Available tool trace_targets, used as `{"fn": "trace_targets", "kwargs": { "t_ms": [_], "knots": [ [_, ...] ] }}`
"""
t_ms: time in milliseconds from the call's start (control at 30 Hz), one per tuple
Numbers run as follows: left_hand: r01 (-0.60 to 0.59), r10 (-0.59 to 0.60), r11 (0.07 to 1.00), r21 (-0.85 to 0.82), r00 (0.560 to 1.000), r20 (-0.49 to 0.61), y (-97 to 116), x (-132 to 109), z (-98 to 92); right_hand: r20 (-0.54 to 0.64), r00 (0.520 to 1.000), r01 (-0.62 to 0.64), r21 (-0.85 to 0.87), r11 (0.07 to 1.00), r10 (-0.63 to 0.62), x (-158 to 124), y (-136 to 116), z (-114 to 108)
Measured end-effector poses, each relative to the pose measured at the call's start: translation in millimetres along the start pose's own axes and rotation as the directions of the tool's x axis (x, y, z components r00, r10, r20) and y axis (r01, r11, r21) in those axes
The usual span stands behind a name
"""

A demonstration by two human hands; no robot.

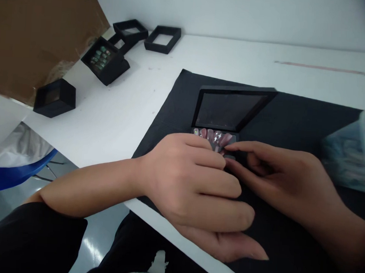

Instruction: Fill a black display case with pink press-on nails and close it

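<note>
I've got the open case (pixel 230 110) on the black mat (pixel 313 124), near the mat's far-left corner. Lid tilted back, presumably to leave the pink nails (pixel 211 136) reachable from the near side. Left hand (pixel 186 182) lies across the case's near-left side, fingers bent and bunched, thumb apart; probably steadying it. Right hand (pixel 288 176) has thumb and forefinger drawn close at the case's right end; I can't tell if they pinch a nail. Left palm and fingertips hidden, so can't confirm its grip either. Left hand also covers much of the case's near edge. Plastic tub (pixel 351 155) right of the hands is blurred and cut off; contents unreadable. Case of green nails (pixel 100 61) sits toward the tabletop (pixel 118 128)'s far-left corner, likely parked out of the way.
</note>
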State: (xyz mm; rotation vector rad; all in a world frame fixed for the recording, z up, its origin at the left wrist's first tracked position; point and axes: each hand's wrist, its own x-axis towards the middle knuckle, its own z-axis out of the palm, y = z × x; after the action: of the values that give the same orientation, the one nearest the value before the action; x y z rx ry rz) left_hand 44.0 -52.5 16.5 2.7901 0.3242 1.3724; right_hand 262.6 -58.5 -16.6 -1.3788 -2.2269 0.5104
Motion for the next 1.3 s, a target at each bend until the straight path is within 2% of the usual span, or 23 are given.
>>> {"fn": "trace_targets", "kwargs": {
  "t_ms": [167,300,433,633,700,833,1033,1300],
  "knots": [
    [0.015,-0.014,1.000,-0.016,1.000,0.008,-2,0,2.4,-0.004,1.000,-0.002,0.009,1.000,0.002,0,0,0],
    [0.001,-0.002,0.999,-0.032,1.000,-0.022,-3,0,4.4,-0.021,0.996,0.085,-0.014,0.996,-0.085,0,2,0],
    [-0.013,0.012,0.999,-0.033,1.000,-0.007,-3,0,4.5,0.041,0.984,0.170,0.034,0.985,-0.171,0,5,-2],
    [-0.034,0.033,0.999,-0.042,0.999,-0.022,-4,0,6.5,0.036,0.983,0.174,0.091,0.981,-0.177,0,9,-2],
    [-0.034,0.033,0.999,-0.042,0.999,-0.017,-4,0,6.2,0.009,0.990,0.137,0.104,0.985,-0.139,1,8,-1],
    [-0.007,0.010,0.999,-0.049,0.999,0.052,-5,-1,3.5,-0.121,0.992,-0.012,0.100,0.995,0.024,1,2,-1],
    [-0.007,0.010,1.000,-0.024,0.992,0.123,-5,-2,-1.2,-0.033,0.999,0.008,0.011,1.000,-0.007,-2,-2,-1],
    [0.004,-0.001,1.000,-0.016,0.984,0.177,-5,0,-4.7,-0.043,0.997,-0.059,0.016,0.998,0.060,-4,-4,0]
  ]
}}
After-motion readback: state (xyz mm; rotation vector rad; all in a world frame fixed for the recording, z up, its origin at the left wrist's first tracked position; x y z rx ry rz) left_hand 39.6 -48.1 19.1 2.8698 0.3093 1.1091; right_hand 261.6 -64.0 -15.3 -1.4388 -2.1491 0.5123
